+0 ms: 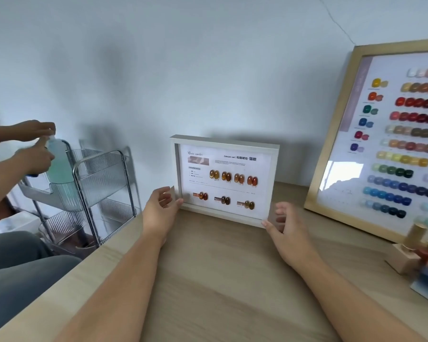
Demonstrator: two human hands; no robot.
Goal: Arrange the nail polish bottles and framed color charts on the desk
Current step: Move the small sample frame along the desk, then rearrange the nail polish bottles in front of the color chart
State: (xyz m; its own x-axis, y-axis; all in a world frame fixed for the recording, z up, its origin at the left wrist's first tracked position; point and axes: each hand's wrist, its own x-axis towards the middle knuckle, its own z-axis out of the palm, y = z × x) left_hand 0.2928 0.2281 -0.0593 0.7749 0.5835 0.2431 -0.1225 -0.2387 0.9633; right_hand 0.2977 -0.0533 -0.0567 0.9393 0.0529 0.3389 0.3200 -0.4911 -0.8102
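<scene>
1. Two hands meet a small white frame (223,180) that stands upright on the wooden bench (223,280), leaning back against the pale wall (183,70).
2. Its chart shows amber and brown nail samples, four pairs in an upper row and three in a lower row.
3. On the frame's lower left corner rests the left hand (160,211), thumb tip touching the front edge, the fingers (165,193) curled loosely and apart beside the frame's side.
4. At the lower right corner sits the right hand (286,230); its thumb touches the corner, while its fingers (281,211) are spread and not closed on the frame.
5. A large wooden-framed colour chart (386,144) leans against the wall to the right, well filled with rows of coloured samples, its lower left corner near the small frame.
6. Several nail polish bottles (415,245) with gold caps stand at the bench's right edge, in front of the large chart; they are blurred.
7. Off the bench on the left, another person's hands (32,144) hold a pale green bottle (57,161) above a clear-shelved metal cart (101,183).
</scene>
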